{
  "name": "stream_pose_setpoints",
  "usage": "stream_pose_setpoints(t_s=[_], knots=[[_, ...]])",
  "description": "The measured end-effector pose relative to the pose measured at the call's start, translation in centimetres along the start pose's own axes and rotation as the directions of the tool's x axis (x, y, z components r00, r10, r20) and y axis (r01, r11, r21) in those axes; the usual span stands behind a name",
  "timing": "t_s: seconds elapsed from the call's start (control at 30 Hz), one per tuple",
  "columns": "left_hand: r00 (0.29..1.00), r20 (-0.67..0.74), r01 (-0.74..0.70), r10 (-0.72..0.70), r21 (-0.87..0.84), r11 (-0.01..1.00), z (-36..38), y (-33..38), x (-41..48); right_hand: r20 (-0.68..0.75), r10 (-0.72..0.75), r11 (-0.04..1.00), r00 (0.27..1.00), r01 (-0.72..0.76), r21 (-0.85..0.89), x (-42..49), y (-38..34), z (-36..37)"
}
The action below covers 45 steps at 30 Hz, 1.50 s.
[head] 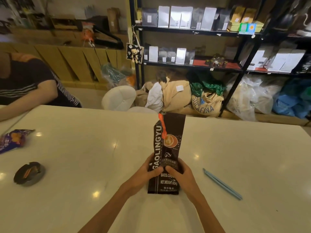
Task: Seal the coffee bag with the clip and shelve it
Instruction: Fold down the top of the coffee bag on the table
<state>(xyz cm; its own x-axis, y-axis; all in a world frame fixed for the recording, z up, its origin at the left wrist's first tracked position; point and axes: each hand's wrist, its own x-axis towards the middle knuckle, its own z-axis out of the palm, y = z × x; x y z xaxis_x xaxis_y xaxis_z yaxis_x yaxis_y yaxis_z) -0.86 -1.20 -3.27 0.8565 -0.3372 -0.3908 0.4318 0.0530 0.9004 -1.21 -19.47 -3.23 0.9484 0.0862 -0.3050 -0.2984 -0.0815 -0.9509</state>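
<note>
A tall dark brown coffee bag [170, 142] stands upright on the white table [84, 165], its top unfolded. An orange spoon-shaped piece [162, 126] hangs at its upper left edge. My left hand [148, 174] wraps the bag's lower left side and my right hand [180, 174] its lower right side, thumbs on the front. A long light blue clip [222, 184] lies flat on the table to the right of the bag, apart from both hands.
A black shelf unit [191, 31] with white and dark bags stands beyond the table, sacks piled beneath it. A round dark ashtray [29, 173] and a purple snack packet [12, 140] lie at the left. Another person's arm [30, 96] rests on the table's far left corner.
</note>
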Motion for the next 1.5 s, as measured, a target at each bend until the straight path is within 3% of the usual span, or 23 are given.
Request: stream_pose_setpoints(t_s=[0.2,0.33,0.47,0.63,0.8,0.9,1.07,1.23,1.5], knots=[[0.979,-0.196,-0.071,0.061,-0.043,0.997,2.1,0.2,0.6,-0.115,-0.037,0.998,0.993,0.043,0.052,-0.2,-0.5,-0.1],[0.988,-0.131,-0.083,0.083,0.003,0.997,3.3,1.7,0.5,-0.147,-0.061,0.992,0.987,0.077,0.1,-0.5,-1.1,-0.4],[0.955,-0.246,-0.152,0.168,0.081,0.985,3.4,2.9,1.0,-0.208,-0.071,0.99,0.976,0.095,0.104,-0.6,-1.8,-1.4],[0.956,-0.142,-0.233,0.255,0.155,0.96,4.1,4.6,0.7,-0.154,-0.148,0.976,0.977,0.17,0.136,-1.0,-3.5,-2.1],[0.888,-0.251,-0.352,0.386,0.17,0.92,4.1,7.0,0.1,-0.236,-0.24,0.969,0.942,0.246,-0.001,-1.4,-5.9,-3.1],[0.863,-0.212,-0.39,0.458,0.295,0.872,3.7,7.7,-0.4,-0.237,-0.324,0.944,0.916,0.295,-0.15,-2.1,-6.3,-4.4],[0.878,-0.25,-0.317,0.408,0.334,0.887,3.9,6.4,0.2,-0.196,-0.231,0.966,0.953,0.2,-0.166,-1.2,-4.8,-4.6],[0.865,-0.257,-0.344,0.431,0.322,0.882,3.9,6.3,0.3,-0.206,-0.317,0.939,0.926,0.276,-0.206,-0.8,-4.9,-5.1],[0.86,-0.292,-0.345,0.419,0.273,0.898,4.2,5.6,0.4,-0.242,-0.249,0.969,0.938,0.242,-0.058,-0.4,-4.1,-4.2]])
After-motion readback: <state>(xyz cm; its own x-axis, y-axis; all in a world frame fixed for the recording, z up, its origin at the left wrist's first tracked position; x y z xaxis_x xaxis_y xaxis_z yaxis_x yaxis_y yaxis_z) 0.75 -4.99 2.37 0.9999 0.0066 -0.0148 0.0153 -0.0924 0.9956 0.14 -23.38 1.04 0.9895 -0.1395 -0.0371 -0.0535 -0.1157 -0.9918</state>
